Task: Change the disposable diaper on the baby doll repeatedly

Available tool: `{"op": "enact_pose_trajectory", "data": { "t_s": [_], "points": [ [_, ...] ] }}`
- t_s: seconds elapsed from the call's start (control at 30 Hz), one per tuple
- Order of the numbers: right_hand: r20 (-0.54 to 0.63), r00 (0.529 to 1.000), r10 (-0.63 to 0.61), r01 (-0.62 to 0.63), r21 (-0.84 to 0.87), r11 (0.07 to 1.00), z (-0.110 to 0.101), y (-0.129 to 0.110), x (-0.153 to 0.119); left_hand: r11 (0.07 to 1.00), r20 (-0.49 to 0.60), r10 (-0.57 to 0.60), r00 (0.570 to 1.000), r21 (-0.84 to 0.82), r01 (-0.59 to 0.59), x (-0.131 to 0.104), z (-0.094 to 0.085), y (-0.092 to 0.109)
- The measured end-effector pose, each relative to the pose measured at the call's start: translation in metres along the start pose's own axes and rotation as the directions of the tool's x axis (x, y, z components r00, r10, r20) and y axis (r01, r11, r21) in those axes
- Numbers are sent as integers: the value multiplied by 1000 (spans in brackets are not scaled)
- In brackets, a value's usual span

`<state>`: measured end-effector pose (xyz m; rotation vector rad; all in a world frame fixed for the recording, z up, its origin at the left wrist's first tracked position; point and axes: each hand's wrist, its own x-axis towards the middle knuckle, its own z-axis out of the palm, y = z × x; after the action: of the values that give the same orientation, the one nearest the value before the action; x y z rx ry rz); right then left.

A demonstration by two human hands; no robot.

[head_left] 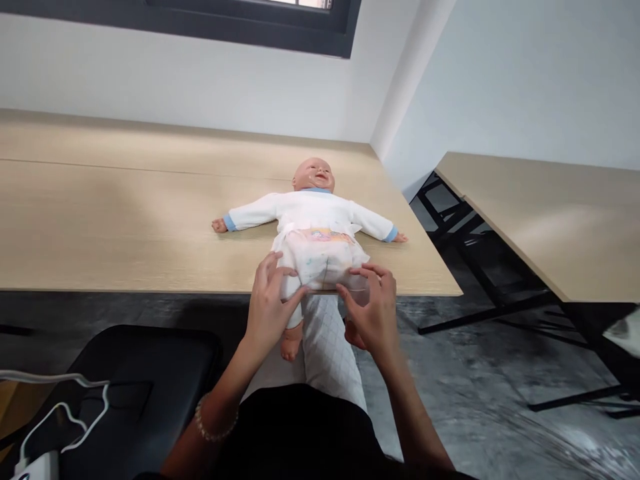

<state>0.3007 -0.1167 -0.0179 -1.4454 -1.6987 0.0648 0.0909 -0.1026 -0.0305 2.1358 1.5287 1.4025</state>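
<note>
A baby doll (pixel 316 212) in a white top with blue cuffs lies on its back on the wooden table (pixel 125 227), arms spread. Its legs hang over the front edge. A white diaper (pixel 323 260) with a coloured print covers its hips. My left hand (pixel 271 297) is around the doll's leg on the left, thumb and fingers curved round the white legging beside the diaper. On the right side, my right hand (pixel 373 300) is curved round the other leg, its fingers at the diaper's lower edge.
A black chair (pixel 165 353) with white cables (pixel 95 383) stands at the lower left. Another wooden table (pixel 560 220) with black legs is at the right. Behind the doll is a white wall (pixel 200 87) with a dark window frame (pixel 240 27).
</note>
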Motion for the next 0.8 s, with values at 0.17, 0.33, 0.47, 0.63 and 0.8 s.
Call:
{"op": "enact_pose_trajectory", "data": {
  "t_s": [0.17, 0.33, 0.47, 0.63, 0.8],
  "points": [
    [36, 998, 60, -60, -20, 998, 16, 2, -8, 998, 19, -54, 998, -32, 54, 2, 4, 4],
    [71, 997, 38, -41, 47, 998, 23, -2, -7, 996, -25, -63, 998, -70, 61, 7, -2, -5],
    [112, 993, 46, -58, 107, 993, 27, -5, -8, 990, -8, -83, 996, -116, 82, 9, -10, -11],
    [119, 991, 59, -79, 172, 982, 30, -9, -8, 988, 35, -82, 996, -128, 86, 10, -13, -16],
    [57, 994, 96, -105, 185, 977, 36, -11, -5, 991, -17, -68, 998, -119, 65, 10, -12, -16]
  ]
}}
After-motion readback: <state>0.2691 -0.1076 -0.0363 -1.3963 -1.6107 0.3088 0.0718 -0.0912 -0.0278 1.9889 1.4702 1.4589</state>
